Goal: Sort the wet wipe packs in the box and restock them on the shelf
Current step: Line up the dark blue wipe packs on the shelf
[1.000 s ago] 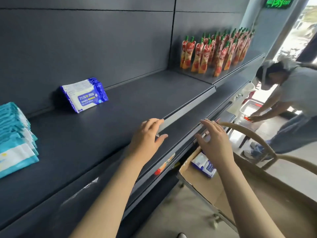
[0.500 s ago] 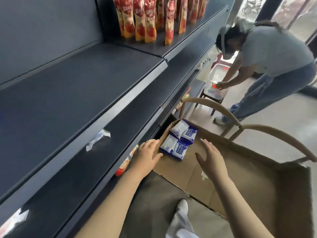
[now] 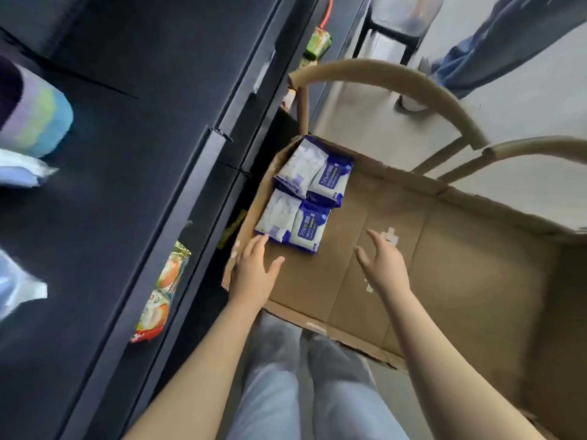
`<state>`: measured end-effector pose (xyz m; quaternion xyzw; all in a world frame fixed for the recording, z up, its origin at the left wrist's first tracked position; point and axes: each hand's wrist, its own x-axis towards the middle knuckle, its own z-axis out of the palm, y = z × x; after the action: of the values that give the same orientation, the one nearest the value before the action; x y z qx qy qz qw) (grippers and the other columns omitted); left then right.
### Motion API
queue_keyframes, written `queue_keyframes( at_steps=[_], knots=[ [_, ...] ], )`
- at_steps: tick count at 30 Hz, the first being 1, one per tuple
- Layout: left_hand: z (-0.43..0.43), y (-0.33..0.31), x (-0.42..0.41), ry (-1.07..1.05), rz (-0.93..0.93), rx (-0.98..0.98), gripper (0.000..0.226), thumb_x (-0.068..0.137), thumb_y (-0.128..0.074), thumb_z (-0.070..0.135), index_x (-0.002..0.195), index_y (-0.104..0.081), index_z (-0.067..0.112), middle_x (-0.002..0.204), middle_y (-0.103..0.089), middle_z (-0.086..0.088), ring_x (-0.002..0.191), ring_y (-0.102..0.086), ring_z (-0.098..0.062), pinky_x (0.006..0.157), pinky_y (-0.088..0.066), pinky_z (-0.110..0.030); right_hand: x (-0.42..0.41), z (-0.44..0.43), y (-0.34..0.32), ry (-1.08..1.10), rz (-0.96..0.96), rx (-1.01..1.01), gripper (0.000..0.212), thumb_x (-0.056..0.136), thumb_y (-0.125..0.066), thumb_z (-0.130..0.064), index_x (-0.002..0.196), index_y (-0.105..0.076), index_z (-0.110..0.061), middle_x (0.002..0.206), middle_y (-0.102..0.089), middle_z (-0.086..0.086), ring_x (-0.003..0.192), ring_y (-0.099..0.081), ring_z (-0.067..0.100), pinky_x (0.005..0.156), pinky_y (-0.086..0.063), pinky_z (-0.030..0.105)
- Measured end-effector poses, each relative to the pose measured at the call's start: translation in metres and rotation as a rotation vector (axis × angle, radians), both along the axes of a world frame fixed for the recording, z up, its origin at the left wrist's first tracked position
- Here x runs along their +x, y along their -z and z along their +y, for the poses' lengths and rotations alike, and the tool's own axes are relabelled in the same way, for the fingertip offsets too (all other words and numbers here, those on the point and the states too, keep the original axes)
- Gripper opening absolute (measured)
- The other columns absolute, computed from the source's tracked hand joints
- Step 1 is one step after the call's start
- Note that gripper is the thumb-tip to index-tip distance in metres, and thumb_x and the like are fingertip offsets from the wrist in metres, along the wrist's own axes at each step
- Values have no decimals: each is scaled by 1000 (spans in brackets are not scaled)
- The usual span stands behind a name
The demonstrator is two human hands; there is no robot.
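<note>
Several blue-and-white wet wipe packs [image 3: 305,195] lie in the far left corner of a large open cardboard box [image 3: 444,265]. My left hand [image 3: 254,271] reaches over the box's left wall, fingers straight, fingertips just short of the nearest pack [image 3: 292,223]. My right hand [image 3: 384,265] hovers open over the bare box floor, to the right of the packs, holding nothing. The dark shelf [image 3: 127,185] runs along the left of the box.
A wooden chair back [image 3: 397,81] curves behind the box. Snack packets [image 3: 162,290] sit on a lower shelf edge. Blurred packs [image 3: 31,122] lie on the shelf at far left. Another person's legs [image 3: 495,42] stand at the top right. My own legs [image 3: 305,392] are below.
The view has tilted down from the shelf to the box. Both hands dropped from the shelf edge into the box, the left now close to the packs.
</note>
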<state>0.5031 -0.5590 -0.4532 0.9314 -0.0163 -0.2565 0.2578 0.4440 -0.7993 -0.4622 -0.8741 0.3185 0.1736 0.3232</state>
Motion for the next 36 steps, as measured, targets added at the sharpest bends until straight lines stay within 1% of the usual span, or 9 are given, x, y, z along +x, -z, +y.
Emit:
queue_keyframes(
  at_steps=[3,9,13,21,26,28,31,34,36],
  knots=[
    [-13,51,24,-72,9,20,61,97,-56,36,151,-33,17,157,-31,-3,143,-29,-22,111,-31,-35,19,10,60,64,36,92,54,95,-60,-34,144,-47,-14,142,-55,5,131,-49,24,104,-39,32],
    [-27,140,71,-122,42,-13,69,93,-64,35,152,-30,19,158,-28,-5,142,-29,-26,111,-35,-40,59,40,148,286,0,293,52,91,-65,-42,136,-54,-17,120,-66,-1,111,-60,16,96,-48,32],
    [-27,164,72,-92,-21,48,78,84,-74,38,149,-33,21,154,-30,-3,137,-28,-29,104,-38,-44,74,52,166,399,-56,296,39,85,-73,-42,116,-58,-22,108,-65,-4,96,-60,10,76,-41,20],
    [-25,165,75,-161,-62,-46,71,79,-79,31,139,-45,16,144,-39,-6,129,-35,-28,99,-39,-37,74,52,169,433,-78,328,25,82,-78,-24,94,-57,-21,101,-62,3,79,-56,1,66,-40,13],
    [-20,140,66,-436,138,-295,60,78,-80,32,128,-49,27,128,-48,7,113,-51,-10,88,-47,-22,58,50,145,589,-149,525,21,84,-76,-15,96,-58,-12,95,-69,11,85,-65,25,81,-54,45],
    [-19,116,58,-617,280,-488,54,79,-79,32,126,-51,32,120,-56,13,104,-58,-1,80,-46,-17,49,44,123,658,-200,624,26,85,-74,-13,107,-60,-8,94,-69,6,83,-65,17,80,-54,40],
    [-16,62,42,-741,401,-722,40,82,-77,29,119,-61,29,110,-68,8,88,-66,-7,75,-45,-20,37,33,72,668,-285,790,25,92,-66,-10,116,-62,-6,100,-71,6,91,-66,20,84,-52,37],
    [-12,-16,23,-794,504,-978,22,79,-75,31,100,-73,36,107,-72,0,88,-60,-16,72,-44,-27,29,23,0,605,-366,934,17,98,-57,-10,113,-63,-7,104,-72,8,89,-66,23,76,-54,32],
    [-7,-74,7,-818,541,-1147,19,76,-74,30,94,-75,36,109,-73,-3,94,-65,-19,81,-52,-35,26,22,-57,573,-408,1027,14,100,-52,-11,109,-63,-9,99,-74,5,83,-68,19,68,-56,27]
  ],
)
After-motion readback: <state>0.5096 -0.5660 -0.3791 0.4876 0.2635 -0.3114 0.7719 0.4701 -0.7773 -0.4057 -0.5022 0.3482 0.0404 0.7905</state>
